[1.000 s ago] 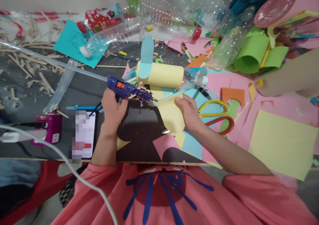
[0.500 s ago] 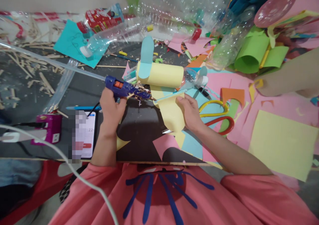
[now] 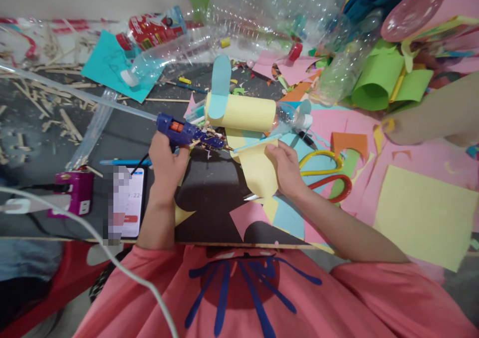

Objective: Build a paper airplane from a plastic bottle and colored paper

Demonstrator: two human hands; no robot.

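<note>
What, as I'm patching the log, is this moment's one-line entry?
left hand: holds blue glue gun | right hand: holds yellow paper | nozzle: by paper's left corner, contact unclear | beyond: yellow-wrapped bottle

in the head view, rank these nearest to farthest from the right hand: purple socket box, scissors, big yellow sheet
1. Scissors, just beside the right hand, on its right.
2. Big yellow sheet, farther right, past the scissors.
3. Purple socket box, far over on the left.
</note>
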